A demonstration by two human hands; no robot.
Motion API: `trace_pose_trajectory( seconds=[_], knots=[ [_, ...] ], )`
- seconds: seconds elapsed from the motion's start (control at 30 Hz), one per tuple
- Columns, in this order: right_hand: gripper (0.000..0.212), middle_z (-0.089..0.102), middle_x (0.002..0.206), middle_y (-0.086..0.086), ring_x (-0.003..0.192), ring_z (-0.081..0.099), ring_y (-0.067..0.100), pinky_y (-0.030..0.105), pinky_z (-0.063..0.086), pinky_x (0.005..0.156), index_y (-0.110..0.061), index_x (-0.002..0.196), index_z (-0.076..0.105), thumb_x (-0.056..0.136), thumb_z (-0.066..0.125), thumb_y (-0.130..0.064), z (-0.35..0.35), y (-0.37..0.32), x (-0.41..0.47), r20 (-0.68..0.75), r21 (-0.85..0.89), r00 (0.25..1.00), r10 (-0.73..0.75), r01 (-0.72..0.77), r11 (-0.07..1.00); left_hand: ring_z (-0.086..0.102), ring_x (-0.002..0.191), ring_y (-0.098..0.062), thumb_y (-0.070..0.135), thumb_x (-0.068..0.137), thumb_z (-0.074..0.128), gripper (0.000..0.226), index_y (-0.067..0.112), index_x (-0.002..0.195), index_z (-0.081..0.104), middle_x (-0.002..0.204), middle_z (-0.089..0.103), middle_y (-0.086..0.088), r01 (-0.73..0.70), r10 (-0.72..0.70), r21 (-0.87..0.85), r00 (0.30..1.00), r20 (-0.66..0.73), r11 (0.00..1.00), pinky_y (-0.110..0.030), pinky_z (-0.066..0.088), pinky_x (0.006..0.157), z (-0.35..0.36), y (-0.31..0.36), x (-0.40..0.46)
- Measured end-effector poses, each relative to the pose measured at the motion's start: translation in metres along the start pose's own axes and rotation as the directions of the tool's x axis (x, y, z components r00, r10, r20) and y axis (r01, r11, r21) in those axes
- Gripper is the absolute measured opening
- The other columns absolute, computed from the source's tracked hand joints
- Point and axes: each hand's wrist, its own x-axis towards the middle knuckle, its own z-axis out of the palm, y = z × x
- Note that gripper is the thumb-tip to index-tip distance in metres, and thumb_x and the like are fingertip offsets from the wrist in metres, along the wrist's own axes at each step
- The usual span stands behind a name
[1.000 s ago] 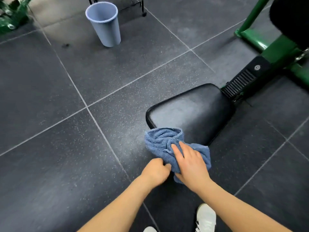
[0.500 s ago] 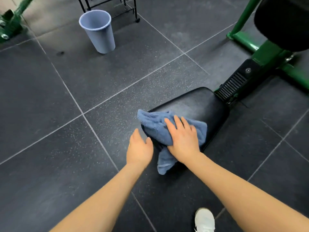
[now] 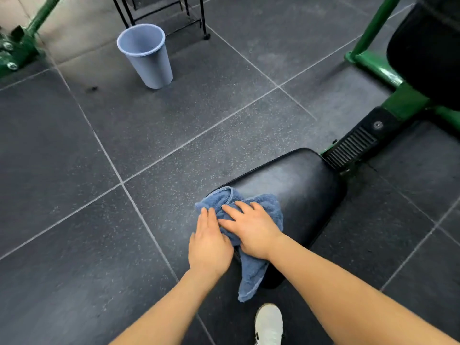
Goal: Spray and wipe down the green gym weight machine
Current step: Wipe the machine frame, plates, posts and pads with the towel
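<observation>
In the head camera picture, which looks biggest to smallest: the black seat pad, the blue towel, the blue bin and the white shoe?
1. Seat pad
2. and 3. Towel and bin look alike; the bin stands farther away, so unsure.
4. Shoe, partly cut off.

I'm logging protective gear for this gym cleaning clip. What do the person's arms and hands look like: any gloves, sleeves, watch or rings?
Both forearms are bare right to the bottom edge of the frame, with no sleeve showing. The left hand and right hand are ungloved. No watch, wristband or ring shows on either wrist or on the fingers. Nails look short and unpainted.
</observation>
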Motion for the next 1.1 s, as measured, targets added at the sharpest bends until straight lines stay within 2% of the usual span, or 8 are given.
trace_pose_trajectory(
  seconds=[0.2, 0.27, 0.4, 0.5, 0.67, 0.8, 0.97, 1.1],
  knots=[
    [0.050, 0.063, 0.126, 0.007, 0.108, 0.063, 0.035, 0.052, 0.051, 0.082, -0.029, 0.113, 0.069, 0.063, 0.069, -0.023, -0.009, 0.067, 0.018, -0.100, 0.012, 0.995, 0.015, -0.014, 1.000, -0.004, 0.149, -0.024, 0.012, 0.097, 0.037, 0.065, 0.009, 0.153, 0.005, 0.161, -0.007, -0.013, -0.108, 0.108, 0.051, 0.994, -0.004, 0.993, -0.032, 0.007, 0.120, 0.006, 0.044, 0.047],
    [0.051, 0.060, 0.132, 0.008, 0.115, 0.059, 0.037, 0.057, 0.047, 0.087, -0.031, 0.119, 0.065, 0.068, 0.065, -0.025, -0.012, 0.100, 0.021, -0.097, 0.022, 0.991, 0.089, -0.087, 0.996, -0.003, 0.149, -0.027, 0.017, 0.099, 0.039, 0.066, 0.010, 0.154, 0.004, 0.160, -0.006, -0.018, -0.170, 0.164, 0.121, 0.985, 0.061, 0.978, -0.034, 0.003, 0.120, 0.011, 0.062, 0.074],
    [0.065, 0.012, 0.161, 0.005, 0.146, 0.016, 0.031, 0.055, 0.014, 0.114, -0.038, 0.149, 0.023, 0.091, 0.050, -0.028, -0.010, 0.130, 0.028, -0.048, 0.036, 0.948, 0.314, -0.313, 0.949, -0.005, 0.149, -0.026, 0.018, 0.094, 0.046, 0.078, 0.011, 0.153, -0.004, 0.160, -0.007, -0.016, -0.118, 0.099, 0.074, 0.969, 0.225, 0.990, -0.038, 0.002, 0.121, 0.014, 0.097, 0.126],
    [0.064, 0.028, 0.154, 0.008, 0.138, 0.030, 0.032, 0.050, 0.025, 0.109, -0.034, 0.146, 0.029, 0.087, 0.052, -0.026, -0.016, 0.111, 0.036, -0.077, 0.087, 0.912, 0.403, -0.396, 0.914, 0.012, 0.148, -0.024, 0.010, 0.091, 0.047, 0.072, 0.003, 0.152, 0.009, 0.160, 0.010, -0.016, -0.096, 0.094, -0.010, 0.950, 0.299, 0.995, -0.030, 0.012, 0.118, -0.001, 0.090, 0.143],
    [0.063, 0.068, 0.116, 0.007, 0.102, 0.065, 0.033, 0.044, 0.052, 0.083, -0.025, 0.114, 0.068, 0.052, 0.080, -0.024, -0.002, 0.088, 0.036, -0.189, 0.067, 0.963, 0.193, -0.184, 0.981, 0.023, 0.145, -0.023, 0.017, 0.097, 0.042, 0.061, 0.008, 0.152, 0.018, 0.160, 0.013, -0.010, -0.147, 0.147, 0.107, 0.989, 0.011, 0.983, -0.027, 0.017, 0.115, -0.002, 0.053, 0.088],
    [0.061, 0.066, 0.118, 0.008, 0.097, 0.066, 0.033, 0.043, 0.052, 0.076, -0.027, 0.114, 0.067, 0.054, 0.077, -0.020, -0.007, 0.128, 0.043, -0.188, 0.062, 0.980, 0.069, -0.058, 0.996, 0.008, 0.149, -0.023, 0.016, 0.096, 0.036, 0.060, 0.005, 0.152, 0.016, 0.161, 0.008, -0.013, -0.100, 0.104, 0.166, 0.995, -0.013, 0.981, -0.032, 0.010, 0.120, 0.017, 0.080, 0.104],
    [0.061, 0.042, 0.143, 0.002, 0.119, 0.048, 0.031, 0.041, 0.043, 0.091, -0.035, 0.140, 0.041, 0.083, 0.056, -0.021, -0.019, 0.206, 0.035, -0.148, 0.089, 0.952, 0.269, -0.258, 0.962, 0.039, 0.135, -0.030, 0.009, 0.095, 0.039, 0.049, 0.007, 0.143, 0.030, 0.153, 0.024, -0.012, -0.170, 0.163, 0.042, 0.977, 0.139, 0.985, -0.035, 0.029, 0.107, 0.036, 0.155, 0.164],
    [0.063, 0.039, 0.144, 0.004, 0.118, 0.050, 0.034, 0.042, 0.047, 0.090, -0.032, 0.143, 0.037, 0.084, 0.054, -0.020, -0.007, 0.256, 0.009, -0.106, 0.199, 0.891, 0.441, -0.416, 0.887, 0.024, 0.143, -0.028, 0.010, 0.091, 0.044, 0.056, 0.008, 0.145, 0.027, 0.157, 0.015, -0.012, -0.289, 0.277, 0.061, 0.948, 0.159, 0.955, -0.036, 0.023, 0.115, 0.061, 0.205, 0.187]
  ],
)
